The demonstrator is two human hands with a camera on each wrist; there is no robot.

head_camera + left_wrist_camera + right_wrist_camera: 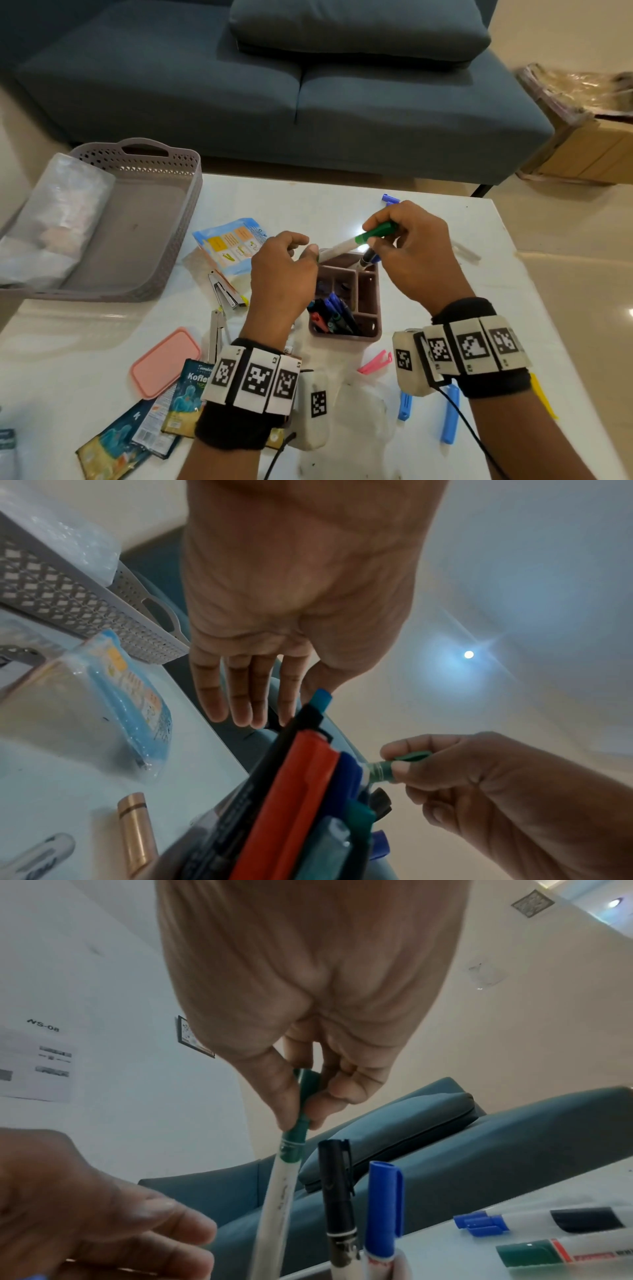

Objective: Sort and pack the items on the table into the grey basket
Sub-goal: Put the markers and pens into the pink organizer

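My right hand (394, 246) pinches the green cap of a white marker (342, 247) and holds it slanted over the brown pen organiser (369, 308). In the right wrist view the marker (277, 1191) hangs down from my right hand's fingertips (284, 1110). My left hand (301, 246) hovers at the marker's white end with relaxed, straight fingers (240, 696) and grips nothing. Several capped pens (287, 804) stand in the organiser's near compartment. The grey basket (193, 219) sits at the table's far left with a clear plastic bag (54, 219) inside.
A blue packet (233, 243), two staplers (226, 291), a pink lid (164, 361) and sachets (178, 394) lie left of the organiser. Pink (375, 363) and blue clips (450, 411) lie near the front. Loose markers (548, 1253) lie on the table's right. A blue sofa stands beyond.
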